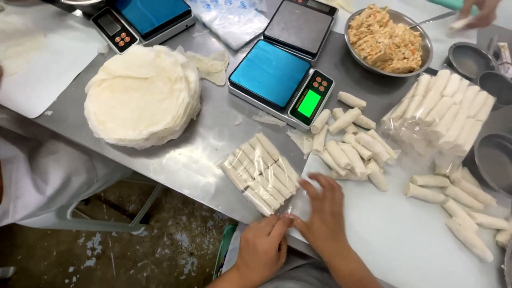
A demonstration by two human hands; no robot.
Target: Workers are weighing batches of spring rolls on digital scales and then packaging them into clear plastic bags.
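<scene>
A clear plastic bag packed with white spring rolls (261, 172) lies on the steel table (202, 144) near its front edge. My left hand (264, 246) pinches the bag's open end at the lower right corner. My right hand (322, 210) lies flat beside it, fingers spread on the bag's edge and the white cutting board (394, 240). A loose heap of spring rolls (352, 144) sits just beyond my right hand.
A stack of round wrappers (141, 96) lies at left. Two blue-topped scales (277, 80) (141, 18) stand at the back. A metal bowl of filling (386, 40), a second packed bag (442, 109), more rolls (464, 213) and small metal bowls (493, 157) are at right. Another person's hand (480, 13) is top right.
</scene>
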